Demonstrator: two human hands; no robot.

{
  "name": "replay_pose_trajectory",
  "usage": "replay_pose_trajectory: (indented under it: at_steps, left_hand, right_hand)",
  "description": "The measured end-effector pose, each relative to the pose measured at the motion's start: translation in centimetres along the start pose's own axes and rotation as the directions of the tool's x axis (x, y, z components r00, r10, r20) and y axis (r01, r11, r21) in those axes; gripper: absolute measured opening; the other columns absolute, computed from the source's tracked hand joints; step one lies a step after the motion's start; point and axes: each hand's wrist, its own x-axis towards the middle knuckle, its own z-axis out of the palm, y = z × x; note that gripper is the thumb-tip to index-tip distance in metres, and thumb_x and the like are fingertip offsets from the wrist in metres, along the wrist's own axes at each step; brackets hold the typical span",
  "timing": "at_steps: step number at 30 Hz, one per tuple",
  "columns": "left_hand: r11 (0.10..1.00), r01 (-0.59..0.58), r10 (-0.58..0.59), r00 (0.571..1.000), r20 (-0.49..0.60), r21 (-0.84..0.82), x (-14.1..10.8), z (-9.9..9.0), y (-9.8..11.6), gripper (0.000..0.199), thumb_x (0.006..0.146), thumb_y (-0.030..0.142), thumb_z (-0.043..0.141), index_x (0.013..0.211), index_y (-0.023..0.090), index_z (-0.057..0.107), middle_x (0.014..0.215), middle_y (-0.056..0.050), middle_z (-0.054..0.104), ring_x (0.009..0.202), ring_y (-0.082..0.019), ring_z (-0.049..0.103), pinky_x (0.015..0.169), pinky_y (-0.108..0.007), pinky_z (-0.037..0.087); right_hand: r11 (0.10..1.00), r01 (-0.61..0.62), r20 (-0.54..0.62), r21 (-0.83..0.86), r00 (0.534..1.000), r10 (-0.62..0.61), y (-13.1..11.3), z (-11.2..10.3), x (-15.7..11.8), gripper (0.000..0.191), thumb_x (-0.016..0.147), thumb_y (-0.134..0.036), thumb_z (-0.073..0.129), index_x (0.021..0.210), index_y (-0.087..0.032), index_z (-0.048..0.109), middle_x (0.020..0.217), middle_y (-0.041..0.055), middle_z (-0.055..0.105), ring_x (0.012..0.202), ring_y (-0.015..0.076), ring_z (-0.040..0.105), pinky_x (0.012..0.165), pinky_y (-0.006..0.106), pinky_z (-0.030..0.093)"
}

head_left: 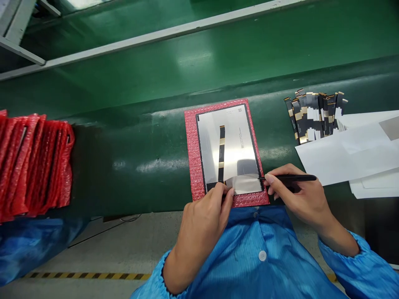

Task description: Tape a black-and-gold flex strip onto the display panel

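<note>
A silver-backed display panel [232,124] lies on a red bubble-wrap bag [195,153] in front of me. A dark flex cable [221,149] with gold bands runs down the panel's back. Across the panel's lower edge stretches a whitish strip of film [245,182]. My left hand [202,222] pinches the strip's left end, beside the cable's lower end; the fingertips partly hide that spot. In my right hand [299,197] are slim black tweezers [296,177], their tip touching or just over the strip's right end.
Many red bubble-wrap bags [34,166] stand in a row at the left. A pile of flex cables [318,116] lies at the right, beside white sheets [346,153]. The green bench [140,145] ends just before my body; a pale rail [174,31] crosses behind.
</note>
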Motion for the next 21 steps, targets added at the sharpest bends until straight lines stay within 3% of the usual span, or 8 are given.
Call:
replay_pose_trajectory:
  at_steps: [6,9,11,15,19,21]
  left_hand:
    - [0.988,0.104,-0.121,0.982,0.147,0.116,-0.5,0.2,0.2,0.028,0.097,0.039,0.041,0.106,0.028,0.065,0.063,-0.003,0.068,0.057,-0.023,0.071,0.059,-0.038,0.053]
    - [0.986,0.099,-0.111,0.99,0.082,0.138,-0.5,0.2,0.7,0.029,0.098,0.042,0.042,0.1,0.028,0.066,0.063,-0.004,0.068,0.051,-0.022,0.067,0.053,-0.037,0.052]
    - [0.989,0.075,-0.072,0.997,-0.022,0.129,-0.5,0.3,0.8,0.027,0.098,0.043,0.044,0.098,0.027,0.067,0.059,-0.003,0.066,0.051,-0.021,0.067,0.053,-0.036,0.052]
    - [0.995,0.025,-0.003,0.974,-0.225,0.096,-1.0,0.6,-0.4,0.027,0.097,0.044,0.052,0.108,0.024,0.066,0.06,-0.004,0.067,0.078,-0.027,0.074,0.066,-0.036,0.055]
    - [0.978,0.139,-0.116,0.982,-0.148,0.158,-2.3,1.0,-2.0,0.033,0.099,0.041,0.047,0.121,0.023,0.063,0.083,-0.009,0.075,0.1,-0.033,0.072,0.077,-0.044,0.056]
    - [0.973,0.153,-0.119,0.974,-0.194,0.174,-2.7,1.4,-2.0,0.033,0.099,0.035,0.048,0.128,0.023,0.059,0.096,-0.011,0.076,0.103,-0.033,0.072,0.08,-0.048,0.058]
  right_hand:
    - [1.0,0.015,0.004,-0.008,1.0,-0.015,0.1,0.0,0.0,0.007,0.09,-0.037,0.064,0.086,-0.034,0.069,0.064,-0.0063,0.072,0.053,0.0173,0.073,0.045,0.029,0.062]
    - [1.0,0.015,-0.006,-0.001,1.0,-0.015,0.2,0.0,-0.1,0.007,0.09,-0.036,0.064,0.086,-0.034,0.069,0.063,-0.006,0.072,0.053,0.0177,0.073,0.046,0.03,0.063]
    - [1.0,0.016,-0.008,0.003,1.0,-0.016,0.3,0.1,-0.1,0.007,0.09,-0.036,0.065,0.086,-0.032,0.07,0.062,-0.0054,0.071,0.053,0.0174,0.073,0.046,0.029,0.063]
    - [1.0,0.009,-0.005,0.01,1.0,-0.009,0.3,0.1,-0.1,0.008,0.09,-0.035,0.065,0.085,-0.031,0.07,0.065,-0.0041,0.072,0.055,0.0166,0.073,0.045,0.027,0.062]
    - [1.0,0.0,-0.003,0.013,1.0,0.0,0.4,0.1,-0.1,0.009,0.09,-0.036,0.065,0.084,-0.031,0.07,0.067,-0.0034,0.073,0.055,0.0179,0.073,0.046,0.028,0.062]
    - [1.0,0.001,-0.002,0.016,1.0,-0.001,0.4,0.1,-0.1,0.009,0.089,-0.037,0.065,0.084,-0.032,0.07,0.066,-0.0032,0.073,0.055,0.0189,0.073,0.046,0.03,0.062]
